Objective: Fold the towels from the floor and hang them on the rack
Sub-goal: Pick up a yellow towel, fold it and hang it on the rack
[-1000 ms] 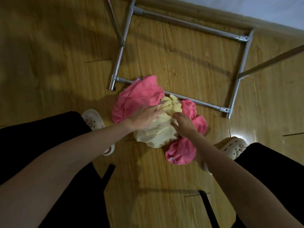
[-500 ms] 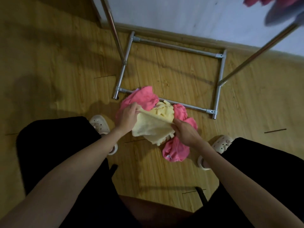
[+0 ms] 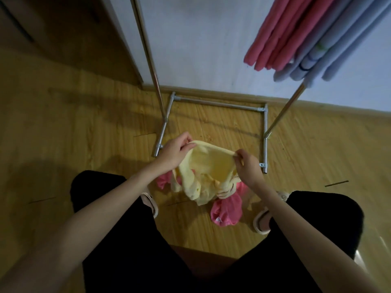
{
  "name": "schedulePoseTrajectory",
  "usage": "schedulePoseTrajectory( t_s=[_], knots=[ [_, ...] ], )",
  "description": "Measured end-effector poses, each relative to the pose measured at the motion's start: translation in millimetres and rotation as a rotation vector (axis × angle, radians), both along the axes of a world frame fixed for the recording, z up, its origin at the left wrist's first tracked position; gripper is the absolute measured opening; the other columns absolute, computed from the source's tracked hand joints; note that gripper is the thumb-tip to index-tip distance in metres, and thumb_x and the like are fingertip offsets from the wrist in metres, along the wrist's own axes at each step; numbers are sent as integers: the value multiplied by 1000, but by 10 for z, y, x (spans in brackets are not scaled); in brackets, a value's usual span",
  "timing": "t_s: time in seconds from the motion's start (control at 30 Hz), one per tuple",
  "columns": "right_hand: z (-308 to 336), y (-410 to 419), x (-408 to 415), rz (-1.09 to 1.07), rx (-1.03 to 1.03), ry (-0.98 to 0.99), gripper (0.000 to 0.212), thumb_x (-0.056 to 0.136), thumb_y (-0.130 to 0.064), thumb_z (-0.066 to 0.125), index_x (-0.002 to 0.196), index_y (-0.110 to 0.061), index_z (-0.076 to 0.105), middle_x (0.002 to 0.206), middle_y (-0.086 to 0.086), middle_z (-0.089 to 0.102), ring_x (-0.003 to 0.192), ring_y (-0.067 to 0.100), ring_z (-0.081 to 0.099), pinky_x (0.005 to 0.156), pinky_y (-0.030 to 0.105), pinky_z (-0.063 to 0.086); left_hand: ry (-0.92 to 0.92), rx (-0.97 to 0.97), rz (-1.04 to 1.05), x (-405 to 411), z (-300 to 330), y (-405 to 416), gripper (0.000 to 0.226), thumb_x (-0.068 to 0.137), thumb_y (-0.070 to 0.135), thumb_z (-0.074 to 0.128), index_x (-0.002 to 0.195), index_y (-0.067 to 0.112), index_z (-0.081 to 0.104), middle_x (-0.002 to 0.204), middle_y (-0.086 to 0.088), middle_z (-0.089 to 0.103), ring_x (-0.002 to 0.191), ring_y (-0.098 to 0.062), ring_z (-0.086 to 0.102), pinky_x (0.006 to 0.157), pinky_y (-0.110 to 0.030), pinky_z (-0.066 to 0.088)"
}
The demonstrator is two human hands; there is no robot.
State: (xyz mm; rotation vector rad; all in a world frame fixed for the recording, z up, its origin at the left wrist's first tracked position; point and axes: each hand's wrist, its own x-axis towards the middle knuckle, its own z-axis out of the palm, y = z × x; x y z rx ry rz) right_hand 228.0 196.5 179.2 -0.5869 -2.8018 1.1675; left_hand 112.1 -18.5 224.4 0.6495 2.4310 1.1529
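Yellow towel (image 3: pixel 208 166) is held above the floor (image 3: pixel 84 144), its top edge pinched at one end by the left hand (image 3: pixel 176 152) and at the other by the right hand (image 3: pixel 246 166); the rest hangs bunched. Pink towel (image 3: pixel 227 210) is left crumpled on the floor beneath, between the feet. Rack base (image 3: pixel 220 104) stands just ahead by the wall; folded pink and blue towels (image 3: pixel 300 37) are draped upper right. Bare floor is seen to the left.

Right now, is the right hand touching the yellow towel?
Touching: the head view shows the right hand pinching the top edge of the yellow towel.
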Motion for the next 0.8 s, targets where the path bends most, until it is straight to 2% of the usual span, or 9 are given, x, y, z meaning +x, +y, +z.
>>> schedulePoseTrajectory(
  t_s=[0.07, 0.1, 0.17, 0.27, 0.37, 0.5, 0.6, 0.73, 0.8],
  knots=[
    [118, -10, 11, -15, -23, 25, 9, 95, -8, 51, 92, -4, 59, 80, 1, 57, 74, 16, 52, 58, 16, 32, -72, 65, -2, 5, 219, 33, 16, 94, 26, 57, 87, 12, 52, 56, -16, 49, 48, -16, 45, 50, -28, 30],
    [173, -22, 17, -11, -28, 42, 9, 95, -8, 53, 93, -3, 60, 83, 2, 60, 77, 15, 54, 62, 17, 34, -118, 101, 23, 4, 315, 47, 15, 94, 26, 57, 88, 13, 52, 65, -26, 55, 54, -26, 51, 53, -30, 33],
    [276, -57, 47, -5, -38, 76, 8, 94, -6, 54, 96, -2, 61, 91, 6, 64, 83, 14, 56, 71, 20, 38, -178, 158, 79, 31, 495, 83, 13, 94, 26, 57, 88, 16, 53, 82, -34, 61, 63, -33, 57, 57, -36, 38],
    [467, -121, 155, 25, -79, 98, 9, 90, -6, 58, 97, -11, 60, 95, 0, 63, 86, 10, 57, 72, 15, 41, -190, 236, 132, 124, 740, 181, 13, 93, 28, 58, 89, 16, 54, 92, -32, 63, 76, -39, 62, 62, -45, 47],
    [698, -199, 284, 193, -194, 80, 18, 83, -9, 67, 96, -18, 58, 91, -8, 62, 85, 4, 60, 72, 17, 51, -203, 250, 173, 204, 924, 279, 16, 93, 27, 59, 93, 11, 56, 99, -29, 63, 91, -43, 62, 76, -52, 52],
    [913, -407, 416, 421, -203, 39, 34, 77, -14, 74, 108, -20, 62, 99, -16, 59, 93, -2, 57, 78, 15, 49, -248, 301, 269, 274, 1126, 395, 13, 92, 24, 59, 88, 13, 55, 94, -20, 62, 90, -36, 61, 85, -52, 50],
    [975, -559, 438, 484, -191, 63, 45, 76, -28, 79, 116, -20, 61, 108, -10, 57, 98, 3, 55, 81, 17, 48, -294, 342, 361, 298, 1256, 451, 13, 92, 23, 60, 88, 12, 55, 91, -14, 58, 94, -35, 60, 88, -50, 49],
    [1036, -625, 401, 516, -150, 57, 29, 83, -33, 72, 103, -14, 62, 102, 0, 56, 91, 11, 53, 82, 24, 48, -318, 384, 424, 257, 1429, 449, 13, 93, 22, 60, 86, 13, 54, 82, -7, 56, 83, -25, 57, 78, -40, 49],
    [1078, -592, 409, 515, -126, 56, 18, 87, -31, 68, 94, -16, 61, 96, -3, 56, 85, 10, 53, 76, 23, 46, -309, 380, 442, 181, 1513, 406, 11, 93, 23, 59, 89, 13, 55, 84, -5, 57, 81, -22, 58, 76, -37, 50]
  ],
)
